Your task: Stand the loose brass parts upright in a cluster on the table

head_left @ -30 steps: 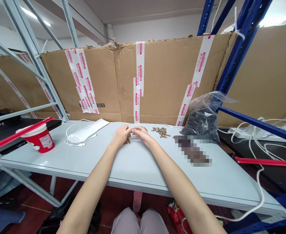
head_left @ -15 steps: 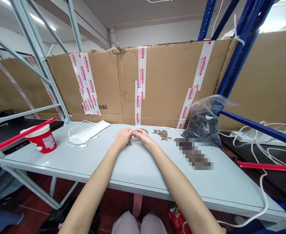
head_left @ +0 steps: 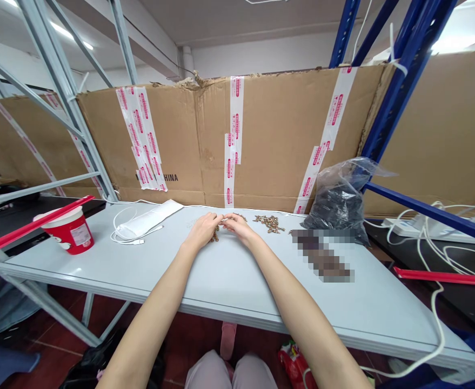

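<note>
My left hand (head_left: 202, 229) and my right hand (head_left: 238, 226) meet fingertip to fingertip at the far middle of the pale table (head_left: 229, 275). Together they pinch a small part between them, too small to make out. A little heap of small brown metal pieces (head_left: 214, 235) lies just under and between the hands. A second heap of the same brown pieces (head_left: 268, 222) lies a short way to the right of my right hand.
A clear plastic bag of dark parts (head_left: 336, 202) stands at the back right, a blurred dark strip (head_left: 321, 255) before it. A white pouch with cable (head_left: 146, 220) and a red cup (head_left: 69, 229) are left. Cardboard (head_left: 261, 135) walls the back; white cables (head_left: 432, 232) trail right.
The camera tilted slightly, shifting the scene down in view. Both hands stay together at the small heap, fingers working with little movement.
</note>
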{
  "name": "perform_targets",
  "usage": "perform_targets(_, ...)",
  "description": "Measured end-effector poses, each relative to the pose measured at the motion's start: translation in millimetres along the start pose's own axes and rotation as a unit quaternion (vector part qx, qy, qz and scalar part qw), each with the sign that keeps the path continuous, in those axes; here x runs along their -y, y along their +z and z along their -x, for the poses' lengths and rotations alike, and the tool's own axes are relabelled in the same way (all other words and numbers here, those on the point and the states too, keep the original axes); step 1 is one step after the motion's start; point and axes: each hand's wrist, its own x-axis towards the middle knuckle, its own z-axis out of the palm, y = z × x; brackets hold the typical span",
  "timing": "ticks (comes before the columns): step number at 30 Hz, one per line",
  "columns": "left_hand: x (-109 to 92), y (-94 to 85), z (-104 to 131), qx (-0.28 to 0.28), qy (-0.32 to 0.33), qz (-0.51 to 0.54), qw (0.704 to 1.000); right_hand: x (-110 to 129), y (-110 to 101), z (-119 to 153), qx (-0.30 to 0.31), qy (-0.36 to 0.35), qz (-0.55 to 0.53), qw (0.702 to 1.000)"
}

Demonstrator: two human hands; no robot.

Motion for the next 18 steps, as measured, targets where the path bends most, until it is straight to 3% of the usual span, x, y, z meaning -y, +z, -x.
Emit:
perform_targets(7, -0.2, -2.9, 0.4, -0.012, 0.006, -0.022, 1.0, 0.0, -0.4, -0.1, 0.06, -0.036, -0.066, 0.995)
perform_targets(18, -1.2, -6.8, 1.1, -0.037, 0.009, -0.032, 0.999, 6.0, 0.6, 2.9, 0.086, -0.03, -0.083, 0.992)
